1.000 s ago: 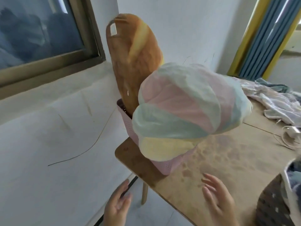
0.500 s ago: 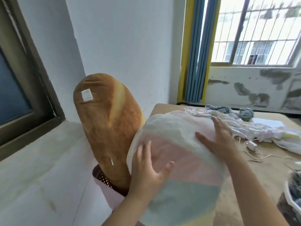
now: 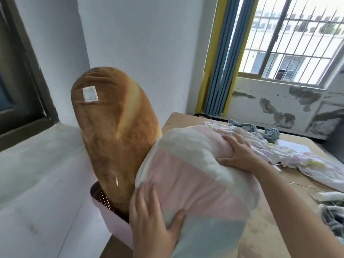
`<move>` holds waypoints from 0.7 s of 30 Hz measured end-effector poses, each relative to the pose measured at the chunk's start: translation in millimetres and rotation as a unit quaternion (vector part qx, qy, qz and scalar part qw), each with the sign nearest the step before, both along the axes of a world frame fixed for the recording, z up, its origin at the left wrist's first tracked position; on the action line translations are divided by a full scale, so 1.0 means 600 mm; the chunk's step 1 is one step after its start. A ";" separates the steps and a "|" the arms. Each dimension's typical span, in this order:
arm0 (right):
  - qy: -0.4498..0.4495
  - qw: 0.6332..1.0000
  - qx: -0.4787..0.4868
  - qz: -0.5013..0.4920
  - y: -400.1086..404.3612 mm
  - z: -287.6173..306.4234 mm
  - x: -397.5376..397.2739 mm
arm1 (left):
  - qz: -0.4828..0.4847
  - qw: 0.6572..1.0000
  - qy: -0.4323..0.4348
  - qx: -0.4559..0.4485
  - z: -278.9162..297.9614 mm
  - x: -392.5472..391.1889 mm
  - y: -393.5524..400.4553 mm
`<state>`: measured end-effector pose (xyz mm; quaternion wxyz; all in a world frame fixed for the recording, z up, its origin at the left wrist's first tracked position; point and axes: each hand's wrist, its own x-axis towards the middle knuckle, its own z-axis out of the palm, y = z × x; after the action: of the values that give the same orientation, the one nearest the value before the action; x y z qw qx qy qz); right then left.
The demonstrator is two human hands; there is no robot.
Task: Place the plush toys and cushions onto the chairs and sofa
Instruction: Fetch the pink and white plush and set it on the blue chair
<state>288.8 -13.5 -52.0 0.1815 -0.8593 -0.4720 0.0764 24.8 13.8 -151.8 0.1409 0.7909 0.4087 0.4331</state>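
A big pastel cushion (image 3: 195, 183) with pink, white and pale blue bands leans out of a pink perforated basket (image 3: 109, 216) on the table corner. My left hand (image 3: 150, 216) presses on its lower left side, fingers spread and dug into the fabric. My right hand (image 3: 238, 155) grips its upper right edge. Behind it a tall bread-shaped plush (image 3: 111, 135) stands upright in the same basket, with a white label near its top and a zip pull low down.
The basket sits on a wooden table (image 3: 175, 120) against a white wall. Crumpled pale clothes (image 3: 279, 155) and a blue-grey cloth (image 3: 270, 131) lie on the table to the right. A barred window and blue-yellow curtain (image 3: 219, 71) are beyond.
Both hands rose from below the table edge and took hold of the pastel cushion. My view lifted toward the window, and the right hand now squeezes deeper into the cushion's edge.
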 end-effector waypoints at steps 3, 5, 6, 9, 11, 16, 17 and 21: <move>0.059 0.997 0.042 0.017 0.003 -0.036 -0.004 | 0.004 0.985 0.019 -0.170 0.008 -0.009 -0.015; 0.076 0.994 0.081 0.006 -0.001 -0.049 -0.006 | -0.009 0.964 0.068 -0.256 0.023 -0.006 -0.021; 0.083 0.992 0.095 0.002 -0.002 -0.050 -0.009 | -0.012 0.963 0.069 -0.260 0.022 0.000 -0.019; 0.079 0.988 0.129 -0.017 -0.009 -0.045 -0.019 | -0.033 0.965 0.041 -0.256 0.036 0.006 -0.007; 0.049 0.984 0.170 -0.033 -0.017 -0.040 -0.028 | -0.020 0.965 -0.016 -0.262 0.056 0.009 -0.007; 0.013 0.954 0.295 -0.052 -0.069 -0.003 -0.067 | 0.034 0.948 -0.157 -0.276 -0.121 -0.007 0.088; 0.017 0.947 0.317 -0.053 -0.086 0.008 -0.077 | 0.045 0.940 -0.178 -0.289 -0.122 -0.005 0.105; 0.024 0.909 0.404 -0.102 -0.154 0.037 -0.124 | -0.071 0.955 -0.196 -0.212 0.089 -0.002 0.030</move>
<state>214.7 -105.6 -30.0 0.5311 -0.7537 -0.3683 -0.1193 23.6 32.0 -98.4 0.4129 0.6694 0.3980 0.4722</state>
